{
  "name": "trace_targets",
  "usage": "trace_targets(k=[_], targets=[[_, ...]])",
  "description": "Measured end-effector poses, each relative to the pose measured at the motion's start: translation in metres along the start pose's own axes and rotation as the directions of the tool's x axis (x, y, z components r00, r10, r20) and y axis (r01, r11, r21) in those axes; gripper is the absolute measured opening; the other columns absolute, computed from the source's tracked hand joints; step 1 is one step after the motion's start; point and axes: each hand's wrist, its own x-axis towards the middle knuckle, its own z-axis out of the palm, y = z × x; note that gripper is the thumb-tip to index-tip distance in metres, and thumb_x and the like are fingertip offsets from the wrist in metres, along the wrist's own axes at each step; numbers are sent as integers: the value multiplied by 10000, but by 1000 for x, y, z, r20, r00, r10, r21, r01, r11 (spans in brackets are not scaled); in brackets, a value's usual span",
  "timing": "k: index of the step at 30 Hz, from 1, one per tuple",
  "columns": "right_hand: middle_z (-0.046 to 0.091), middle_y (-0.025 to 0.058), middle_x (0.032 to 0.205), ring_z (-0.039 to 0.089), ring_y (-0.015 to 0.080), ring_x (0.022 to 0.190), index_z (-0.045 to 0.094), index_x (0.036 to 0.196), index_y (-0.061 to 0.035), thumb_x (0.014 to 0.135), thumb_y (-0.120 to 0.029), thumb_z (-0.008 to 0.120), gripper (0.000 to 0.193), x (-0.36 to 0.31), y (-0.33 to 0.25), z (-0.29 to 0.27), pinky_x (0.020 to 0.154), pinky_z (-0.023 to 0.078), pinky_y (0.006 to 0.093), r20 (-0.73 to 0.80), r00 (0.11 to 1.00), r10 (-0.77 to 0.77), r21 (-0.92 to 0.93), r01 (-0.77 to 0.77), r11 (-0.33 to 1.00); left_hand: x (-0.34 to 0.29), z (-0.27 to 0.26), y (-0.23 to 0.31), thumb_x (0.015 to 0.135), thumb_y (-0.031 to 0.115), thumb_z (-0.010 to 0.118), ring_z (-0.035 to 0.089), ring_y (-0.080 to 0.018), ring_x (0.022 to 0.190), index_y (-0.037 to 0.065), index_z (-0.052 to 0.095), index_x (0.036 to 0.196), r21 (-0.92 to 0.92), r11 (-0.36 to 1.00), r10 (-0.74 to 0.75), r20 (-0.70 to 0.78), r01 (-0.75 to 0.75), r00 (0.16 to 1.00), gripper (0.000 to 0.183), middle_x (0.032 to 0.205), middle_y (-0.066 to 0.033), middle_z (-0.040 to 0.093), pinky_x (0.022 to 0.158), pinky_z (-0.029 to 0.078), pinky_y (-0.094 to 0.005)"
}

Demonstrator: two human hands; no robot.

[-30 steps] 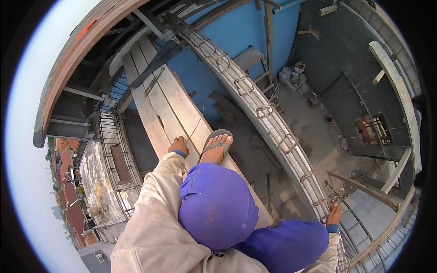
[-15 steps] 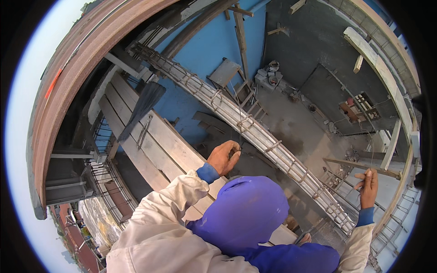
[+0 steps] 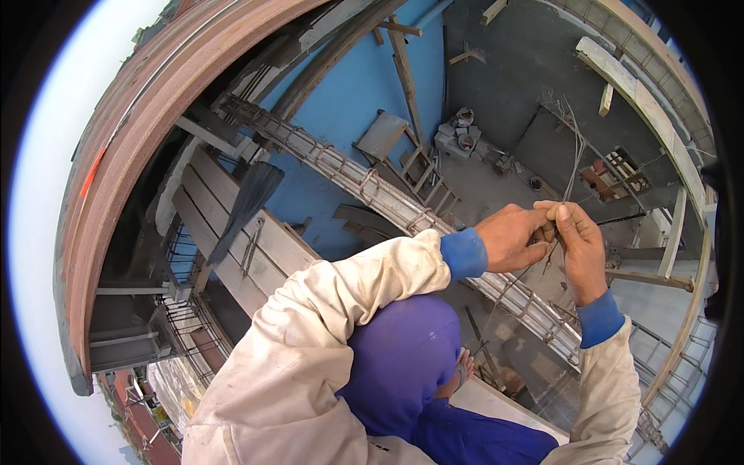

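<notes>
Both my hands meet on the right, above a long rebar cage. My right hand (image 3: 583, 252) pinches several thin tie wires (image 3: 574, 155); their free ends fan upward, and short ends stick out below. My left hand (image 3: 511, 238) comes in from the left, palm down, its fingertips closed on the same wires beside the right thumb. How many strands each hand grips is hidden by the fingers. Below and behind my hands the rebar cage (image 3: 372, 186), with square stirrups around its long bars, runs diagonally across the opening.
Wooden planks (image 3: 225, 213) at left bear a dark fan-shaped bundle (image 3: 246, 209), seemingly wire, and a slim metal hand tool (image 3: 252, 246). Far below is a concrete floor (image 3: 473, 174) with a wooden ladder (image 3: 434, 182) and buckets (image 3: 466, 142). Timber props (image 3: 674, 236) stand at right.
My left hand has swung right, away from the middle of the rebar cage, to meet my right hand. The right hand has risen and shifted left, and the wires now show as a fanned bunch.
</notes>
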Motion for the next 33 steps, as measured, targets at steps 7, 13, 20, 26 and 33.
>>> trace_targets(k=[7,13,20,26,33], targets=[[743,48,941,623,121,675,729,1019,-28,1117,-306,584,328,-31,114,-72,611,509,280,-144,948,282,-188,-306,933,-62,-112,-51,1004,302,714,766,-361,984,-1,731,1146,442,822,-400,1,358,917,335,1052,-200,790,872,594,-444],[739,253,927,708,460,892,730,963,-9,1061,-209,584,266,-77,238,-86,787,525,525,-184,978,102,-814,-210,542,-144,-287,-30,995,274,707,736,-393,1124,22,725,1252,681,255,-447,-546,686,709,361,1202,-233,763,999,574,-453],[725,256,910,688,490,867,715,936,-10,1061,-206,562,278,-102,285,-64,789,517,558,-353,935,-27,-814,-293,501,-220,-399,17,974,291,735,499,-369,1459,138,557,1522,633,-265,-327,-769,728,549,596,1575,-153,512,1209,436,-510],[724,262,924,689,493,883,722,987,-22,1063,-238,559,280,-100,281,-65,779,519,561,-434,901,17,-793,-391,467,-219,-474,-8,931,298,802,267,-395,1599,205,366,1635,516,-487,-49,-822,705,568,833,1722,-134,314,1286,333,-536],[720,237,1054,671,447,970,715,1094,-1,1122,-284,509,351,-174,239,-54,851,513,517,-707,686,-174,-677,-584,448,-230,-563,-59,932,65,658,688,-436,1204,158,504,1496,624,-392,23,-728,676,685,593,1390,-198,659,986,579,-517]])
